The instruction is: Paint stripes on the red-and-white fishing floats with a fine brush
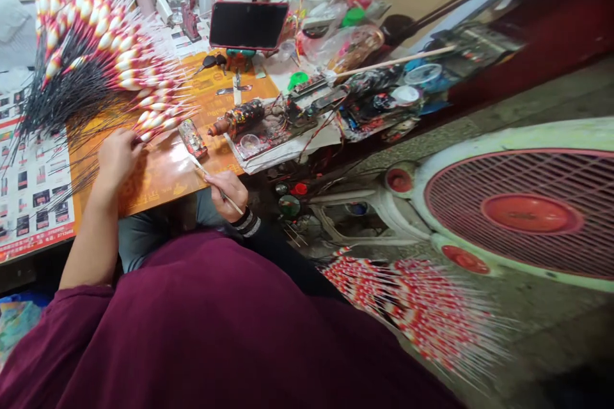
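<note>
A large fan of fishing floats (110,32), red and white with black stems and pale thin tips, lies on the left of the table. At its near end, the fingers of my left hand (118,154) are closed at the base of the closest float (152,131); the fingertips are partly hidden. My right hand (229,195), at the table's front edge, pinches a thin paintbrush (211,177) with a pale tip pointing up and left. That tip is beside a small paint-smeared block (192,139) on the orange table top (165,182).
A paint-spattered motor tool (244,116) stands right of the block. Behind are a phone (248,25) on a stand, keys (211,62), and bottles. More floats (432,307) lie low on my right, near a large fan (522,211) and a pale frame (374,204).
</note>
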`<action>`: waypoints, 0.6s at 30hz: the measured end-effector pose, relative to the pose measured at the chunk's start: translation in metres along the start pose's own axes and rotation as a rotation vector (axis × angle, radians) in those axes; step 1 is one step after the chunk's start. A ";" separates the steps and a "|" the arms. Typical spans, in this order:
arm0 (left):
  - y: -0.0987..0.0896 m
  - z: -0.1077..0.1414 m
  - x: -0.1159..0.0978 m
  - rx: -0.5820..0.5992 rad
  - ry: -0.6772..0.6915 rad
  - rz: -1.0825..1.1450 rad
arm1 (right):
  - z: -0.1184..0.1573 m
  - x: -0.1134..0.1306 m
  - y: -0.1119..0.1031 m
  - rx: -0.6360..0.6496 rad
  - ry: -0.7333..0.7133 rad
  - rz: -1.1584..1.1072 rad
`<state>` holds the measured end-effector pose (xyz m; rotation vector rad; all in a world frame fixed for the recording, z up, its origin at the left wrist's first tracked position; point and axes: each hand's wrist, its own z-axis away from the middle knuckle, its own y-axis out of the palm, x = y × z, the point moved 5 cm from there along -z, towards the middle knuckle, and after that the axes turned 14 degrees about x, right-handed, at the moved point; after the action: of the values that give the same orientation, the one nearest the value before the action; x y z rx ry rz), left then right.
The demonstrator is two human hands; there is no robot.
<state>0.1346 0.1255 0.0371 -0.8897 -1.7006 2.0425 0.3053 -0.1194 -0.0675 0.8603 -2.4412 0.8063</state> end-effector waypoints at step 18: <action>-0.022 0.068 -0.005 -0.025 0.086 0.090 | -0.001 -0.004 0.001 0.035 0.034 -0.025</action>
<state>0.0909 0.0762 0.0653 -1.0647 -1.6724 2.0130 0.3073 -0.1167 -0.0696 0.8809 -2.3892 0.8501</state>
